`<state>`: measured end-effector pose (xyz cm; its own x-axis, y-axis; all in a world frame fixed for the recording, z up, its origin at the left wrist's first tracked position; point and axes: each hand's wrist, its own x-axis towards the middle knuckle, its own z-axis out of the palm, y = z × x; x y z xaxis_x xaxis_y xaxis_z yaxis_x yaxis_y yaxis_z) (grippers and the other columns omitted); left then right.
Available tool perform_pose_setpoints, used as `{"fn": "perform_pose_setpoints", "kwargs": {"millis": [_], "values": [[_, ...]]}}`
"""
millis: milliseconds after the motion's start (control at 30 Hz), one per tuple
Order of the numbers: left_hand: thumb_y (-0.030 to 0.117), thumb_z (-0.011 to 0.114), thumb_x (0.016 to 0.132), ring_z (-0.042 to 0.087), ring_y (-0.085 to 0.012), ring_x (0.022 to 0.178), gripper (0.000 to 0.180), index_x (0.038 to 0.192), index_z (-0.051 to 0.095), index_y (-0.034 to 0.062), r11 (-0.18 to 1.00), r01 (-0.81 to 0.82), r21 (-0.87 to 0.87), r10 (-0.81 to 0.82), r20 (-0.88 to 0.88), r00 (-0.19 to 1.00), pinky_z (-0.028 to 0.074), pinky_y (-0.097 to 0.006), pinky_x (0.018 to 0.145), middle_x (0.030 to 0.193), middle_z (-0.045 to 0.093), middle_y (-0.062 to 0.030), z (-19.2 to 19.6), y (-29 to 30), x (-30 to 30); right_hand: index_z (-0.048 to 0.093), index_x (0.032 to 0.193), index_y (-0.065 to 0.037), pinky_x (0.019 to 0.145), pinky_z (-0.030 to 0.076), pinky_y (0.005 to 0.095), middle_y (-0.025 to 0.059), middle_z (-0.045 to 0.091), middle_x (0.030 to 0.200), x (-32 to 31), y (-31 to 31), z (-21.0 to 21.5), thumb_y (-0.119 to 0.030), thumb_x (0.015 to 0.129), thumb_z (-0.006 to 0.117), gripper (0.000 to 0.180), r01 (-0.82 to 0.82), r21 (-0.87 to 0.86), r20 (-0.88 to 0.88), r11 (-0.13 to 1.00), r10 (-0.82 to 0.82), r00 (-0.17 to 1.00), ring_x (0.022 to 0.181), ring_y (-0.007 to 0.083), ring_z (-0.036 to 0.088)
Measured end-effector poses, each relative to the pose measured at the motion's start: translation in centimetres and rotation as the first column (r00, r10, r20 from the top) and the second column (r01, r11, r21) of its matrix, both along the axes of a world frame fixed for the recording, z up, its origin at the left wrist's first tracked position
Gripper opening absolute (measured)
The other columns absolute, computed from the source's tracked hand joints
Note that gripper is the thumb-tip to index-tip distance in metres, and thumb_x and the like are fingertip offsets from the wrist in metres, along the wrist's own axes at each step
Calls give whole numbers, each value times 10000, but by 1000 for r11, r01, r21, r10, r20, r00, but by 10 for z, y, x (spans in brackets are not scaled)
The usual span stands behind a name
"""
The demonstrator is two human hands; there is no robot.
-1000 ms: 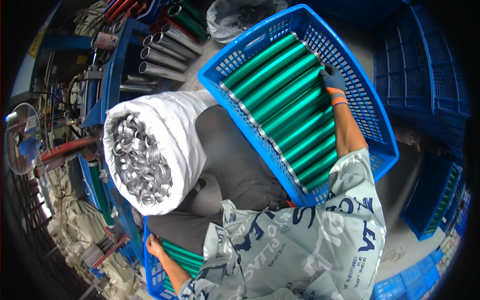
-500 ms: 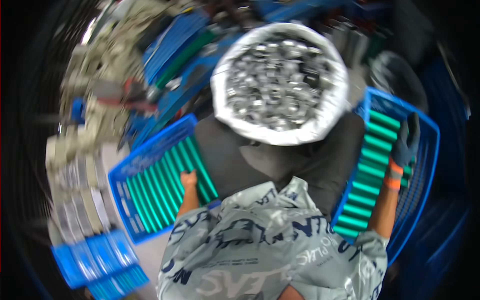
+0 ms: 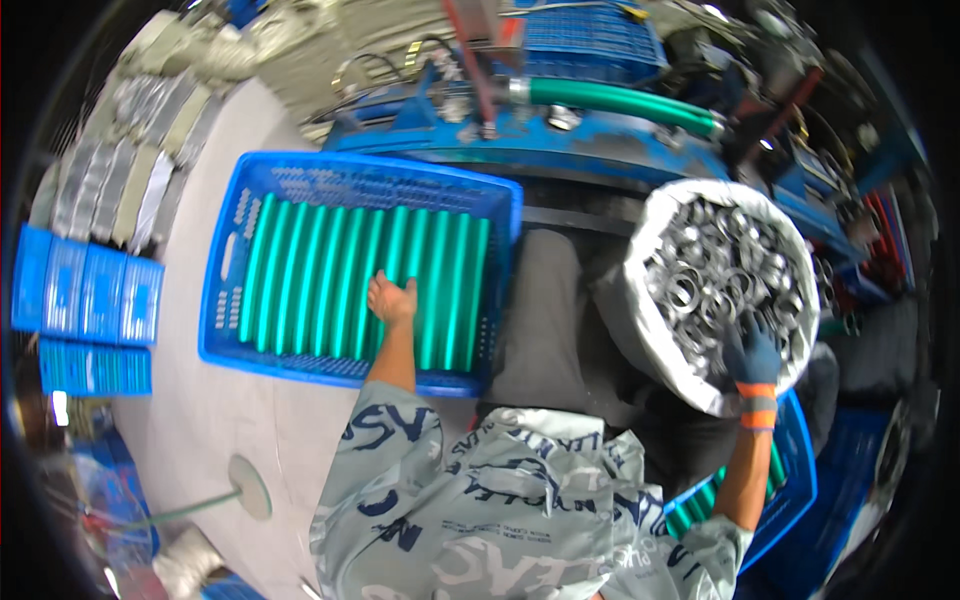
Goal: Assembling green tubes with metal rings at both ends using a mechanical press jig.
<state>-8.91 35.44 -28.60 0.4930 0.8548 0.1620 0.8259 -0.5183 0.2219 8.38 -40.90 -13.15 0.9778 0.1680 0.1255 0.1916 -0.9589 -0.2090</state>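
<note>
My bare left hand (image 3: pixel 393 298) is over the row of green ribbed tubes (image 3: pixel 305 285) in a blue plastic crate (image 3: pixel 222 262). Its thumb and curled fingers close around one tube near the middle of the row. On my right hand (image 3: pixel 752 350) is a dark glove with an orange cuff. That hand reaches into a white sack (image 3: pixel 655 335) full of shiny metal ring clamps (image 3: pixel 700 285), its fingers apart among them; the fingertips are partly lost against the clamps.
A second blue crate (image 3: pixel 800 440) with green tubes stands beside my right forearm. Beyond the sack runs a blue metal bench (image 3: pixel 440 140), with a green hose (image 3: pixel 620 103) along it. Stacked blue boxes (image 3: pixel 85 285) and a round-based stand (image 3: pixel 250 487) are at the left.
The view has swung left, bringing the left crate nearer the middle. My right hand has left the right crate's tubes and gone into the sack. My left hand stays at the left crate's tubes.
</note>
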Motion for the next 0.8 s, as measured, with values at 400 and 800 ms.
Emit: {"fn": "perform_pose_setpoints", "kwargs": {"millis": [400, 800], "values": [[596, 979, 840, 746, -460, 1388, 1022, 1615, 626, 31, 899, -82, -430, 27, -134, 991, 596, -578, 1180, 1484, 775, -279, 45, 0, -24, 834, 1287, -89, 891, 650, 549, 219, 836, 1193, -17, -6, 30, -300, 1050, 788, 320, -65, 70, -181, 995, 76, 981, 1025, 436, 833], [148, 911, 865, 811, -314, 1175, 763, 1573, 636, 73, 644, 742, -185, -630, 421, 652, 627, -460, 1060, 1304, 823, -166, 233, -207, 80, 618, 1686, -124, 1069, 630, 539, 165, 808, 1407, -25, 19, 60, -627, 1196, 609, 702, 469, 715, -269, -519, 415, 869, 1204, 344, 808]]}}
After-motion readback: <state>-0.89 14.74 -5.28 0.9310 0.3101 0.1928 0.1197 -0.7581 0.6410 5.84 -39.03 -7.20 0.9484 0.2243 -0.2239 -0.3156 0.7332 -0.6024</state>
